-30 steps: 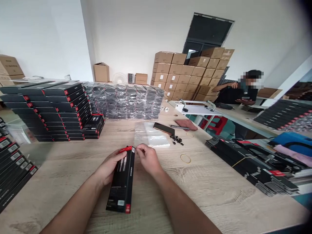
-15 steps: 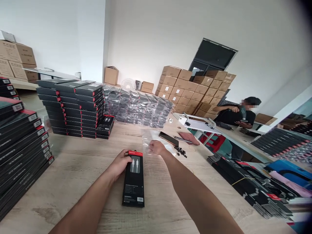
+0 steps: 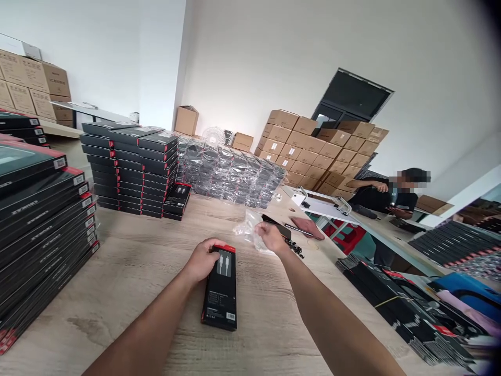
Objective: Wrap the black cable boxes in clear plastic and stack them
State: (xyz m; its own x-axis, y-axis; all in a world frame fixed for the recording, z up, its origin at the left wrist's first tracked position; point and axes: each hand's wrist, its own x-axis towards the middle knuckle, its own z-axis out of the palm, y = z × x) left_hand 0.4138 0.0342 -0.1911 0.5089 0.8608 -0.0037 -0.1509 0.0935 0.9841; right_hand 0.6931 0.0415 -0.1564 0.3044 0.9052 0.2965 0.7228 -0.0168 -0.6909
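A long black box with a red end and a cable picture lies flat on the wooden table in front of me. My left hand grips its far end from the left side. My right hand reaches further out and pinches a clear plastic bag, which is lifted and crumpled off the table. Just beyond that hand lie a dark phone and several small black parts.
Stacks of black boxes stand at the left and back left. Shrink-wrapped packs sit behind. Flat dark packages lie at the right. Cardboard cartons are piled by the wall. Another person sits at a far table.
The black box went from being held on edge to lying flat. My right hand left it, reached forward and picked up the clear bag. The view turned left.
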